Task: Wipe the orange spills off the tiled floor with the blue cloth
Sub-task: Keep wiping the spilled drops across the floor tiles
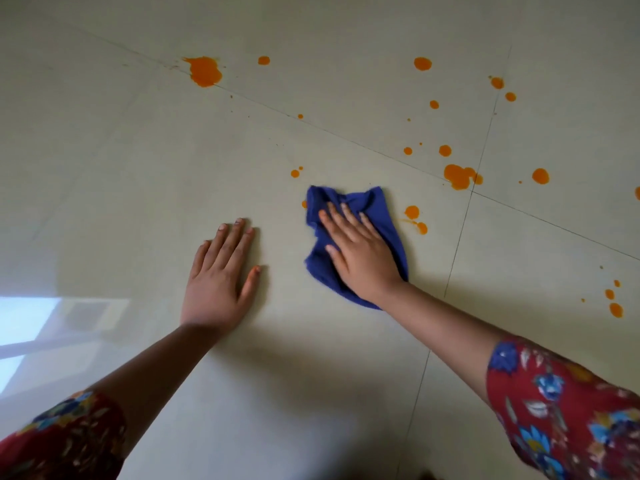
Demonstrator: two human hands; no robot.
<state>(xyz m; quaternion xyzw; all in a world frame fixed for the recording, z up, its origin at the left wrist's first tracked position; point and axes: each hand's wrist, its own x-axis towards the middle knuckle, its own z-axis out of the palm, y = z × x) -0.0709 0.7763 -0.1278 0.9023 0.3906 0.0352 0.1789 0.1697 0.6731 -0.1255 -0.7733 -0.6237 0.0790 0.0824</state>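
We see the tiled floor (138,168) dotted with orange spills (204,71), mostly beyond the blue cloth (379,207). Our right hand (356,251) presses it with straight fingers, and our left hand (221,275) rests flat on the tile. Once soaked, the cloth could smear the drops wider.

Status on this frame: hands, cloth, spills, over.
Left hand flat on tiled floor, holding nothing. Right hand pressing blue cloth flat. Orange spills scattered beyond and right of cloth. Nothing blocking.

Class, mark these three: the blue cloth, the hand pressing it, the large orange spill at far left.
blue cloth (377,202): head view, upper part.
right hand (360,252): head view, back of hand.
large orange spill (204,71): head view, its middle.
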